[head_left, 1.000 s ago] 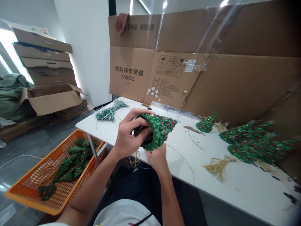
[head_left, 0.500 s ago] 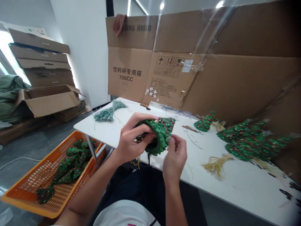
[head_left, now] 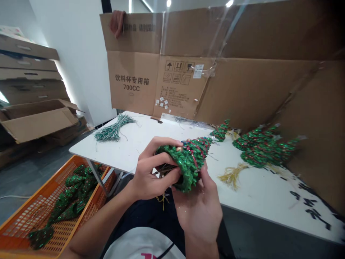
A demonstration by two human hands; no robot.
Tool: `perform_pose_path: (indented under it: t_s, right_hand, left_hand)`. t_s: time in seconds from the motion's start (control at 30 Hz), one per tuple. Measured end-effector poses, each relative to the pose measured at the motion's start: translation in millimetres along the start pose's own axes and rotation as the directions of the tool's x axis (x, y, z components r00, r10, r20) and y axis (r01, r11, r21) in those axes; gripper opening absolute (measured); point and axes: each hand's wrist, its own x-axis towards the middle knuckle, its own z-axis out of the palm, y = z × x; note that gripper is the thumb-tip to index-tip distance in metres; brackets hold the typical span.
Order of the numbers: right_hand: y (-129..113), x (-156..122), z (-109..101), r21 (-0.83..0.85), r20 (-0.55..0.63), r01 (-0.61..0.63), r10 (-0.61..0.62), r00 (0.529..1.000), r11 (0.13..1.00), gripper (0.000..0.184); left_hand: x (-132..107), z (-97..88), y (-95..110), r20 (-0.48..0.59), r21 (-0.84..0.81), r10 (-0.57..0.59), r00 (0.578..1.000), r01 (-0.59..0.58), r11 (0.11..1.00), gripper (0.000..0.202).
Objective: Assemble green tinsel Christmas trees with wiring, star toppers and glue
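A small green tinsel Christmas tree point(head_left: 194, 160) with red garland and gold baubles lies on its side in the air before me, its tip pointing right and away. My left hand point(head_left: 155, 176) is closed on its hollow base, with a finger and thumb at the opening. Brownish strands show among those fingers. From below and the right, my right hand point(head_left: 201, 207) cups the tree, its thumb against the green side; its other fingers are mostly hidden behind the tree. Yellow threads point(head_left: 163, 199) hang below my left hand.
On the white table point(head_left: 145, 135) lie a bundle of green-white wires point(head_left: 114, 129), a yellow thread bundle point(head_left: 233, 176) and black pieces point(head_left: 309, 203). Finished-looking trees point(head_left: 265, 147) stand at right. Cardboard point(head_left: 134, 64) walls the back. An orange crate point(head_left: 67, 230) holding green trees sits lower left.
My right hand has turned palm up and moved under the tree, where its fingertips were pinching at the side. The tree's tip now shows farther right. The whole view has shifted.
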Motion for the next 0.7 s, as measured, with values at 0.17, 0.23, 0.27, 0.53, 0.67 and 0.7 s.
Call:
perform_pose_path:
  t_s: [0.17,0.23,0.27,0.53,0.67,0.7]
  right_hand:
    - [2.7,-2.7,-3.9,-0.019,0.031,0.049,-0.048,0.998,0.999,0.079]
    - [4.0,-3.0,-4.9,-0.016,0.032,0.049,-0.048,0.998,0.999,0.079]
    - [4.4,-3.1,-5.1,-0.02,0.032,0.051,-0.051,0.998,0.998,0.078]
    - [3.2,-5.9,-4.4,-0.022,0.03,0.052,-0.051,0.998,0.998,0.08]
    - [1.5,-7.0,-1.5,0.0,0.033,0.044,-0.044,0.999,0.999,0.083]
    - [0.7,-7.3,0.3,0.01,0.013,0.044,-0.045,0.999,0.999,0.083]
  left_hand:
    - [-2.7,1.6,-1.6,0.009,-0.079,-0.063,0.998,0.064,0.995,0.016]
    - [-3.7,2.8,-1.8,0.003,-0.089,-0.07,0.998,0.07,0.994,0.017]
    - [-4.0,3.5,-1.8,-0.002,-0.092,-0.075,0.997,0.074,0.993,0.017]
    - [-4.4,7.3,0.7,-0.038,-0.078,-0.059,0.998,0.055,0.995,0.014]
    - [-4.6,8.1,1.4,-0.055,-0.07,-0.046,0.997,0.042,0.997,0.015]
    - [-4.8,8.3,1.4,-0.055,-0.066,-0.041,0.998,0.038,0.997,0.015]
